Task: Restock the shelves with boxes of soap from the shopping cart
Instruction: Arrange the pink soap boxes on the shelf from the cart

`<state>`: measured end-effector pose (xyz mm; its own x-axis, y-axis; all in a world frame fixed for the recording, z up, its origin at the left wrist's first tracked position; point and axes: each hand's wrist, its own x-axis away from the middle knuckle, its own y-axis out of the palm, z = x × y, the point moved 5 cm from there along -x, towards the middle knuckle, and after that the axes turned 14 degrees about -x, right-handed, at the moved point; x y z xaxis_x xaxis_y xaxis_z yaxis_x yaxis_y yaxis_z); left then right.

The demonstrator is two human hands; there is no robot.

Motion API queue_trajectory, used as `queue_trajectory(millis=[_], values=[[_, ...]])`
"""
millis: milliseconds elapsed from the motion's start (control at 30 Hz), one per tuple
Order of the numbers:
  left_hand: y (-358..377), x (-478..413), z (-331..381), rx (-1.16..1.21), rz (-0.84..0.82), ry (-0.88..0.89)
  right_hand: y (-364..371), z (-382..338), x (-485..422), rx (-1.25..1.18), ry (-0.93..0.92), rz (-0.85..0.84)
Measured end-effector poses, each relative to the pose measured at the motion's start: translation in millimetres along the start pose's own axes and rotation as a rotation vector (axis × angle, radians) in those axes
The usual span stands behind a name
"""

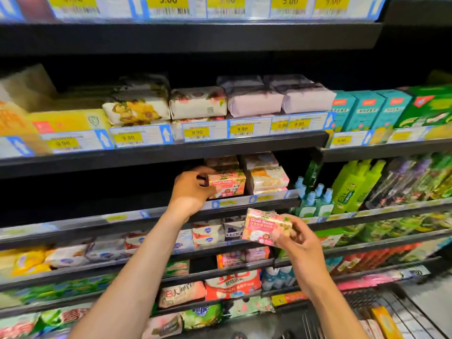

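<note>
My left hand [192, 188] reaches into the middle shelf [244, 204] and grips a pink Goat Soap box [228, 183] that stands at the shelf's front edge, beside stacked pale soap packs [267, 178]. My right hand [297, 241] holds a second pink Goat Soap box [263, 227] in the air, below and to the right of the first, in front of the lower shelves. The shopping cart [381, 311] shows at the bottom right, with a yellow box inside it.
Wrapped soap bars [198, 102] and teal boxes [367, 110] fill the shelf above, behind price tags. Blue bottles [310, 199] and green bottles [352, 187] stand to the right of the soap. Dark open shelf space lies left of my left hand. Lower shelves hold packed goods.
</note>
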<state>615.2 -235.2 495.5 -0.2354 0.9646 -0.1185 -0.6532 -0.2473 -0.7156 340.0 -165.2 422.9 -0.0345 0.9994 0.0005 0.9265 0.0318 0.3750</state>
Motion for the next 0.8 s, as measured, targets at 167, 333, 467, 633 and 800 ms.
queue_trajectory(millis=[167, 333, 467, 633, 800], values=[[7.5, -8.4, -7.5, -0.130, -0.004, 0.017, 5.5, 1.4, -18.0, 0.044, -0.028, -0.017], [10.8, -5.3, -6.1, -0.205, 0.045, 0.047, 11.3, 8.0, -29.6, 0.054, -0.020, -0.052], [10.0, -0.8, -7.3, -0.289, 0.060, 0.033, 21.7, 9.5, -35.4, 0.062, -0.025, -0.066], [-13.0, 11.0, -5.6, -0.253, 0.108, 0.148, 40.6, 9.2, -39.9, 0.036, -0.061, -0.105], [-35.2, 44.3, 9.0, 0.036, -0.140, 0.333, 75.4, 0.9, -38.8, -0.004, -0.145, -0.184]])
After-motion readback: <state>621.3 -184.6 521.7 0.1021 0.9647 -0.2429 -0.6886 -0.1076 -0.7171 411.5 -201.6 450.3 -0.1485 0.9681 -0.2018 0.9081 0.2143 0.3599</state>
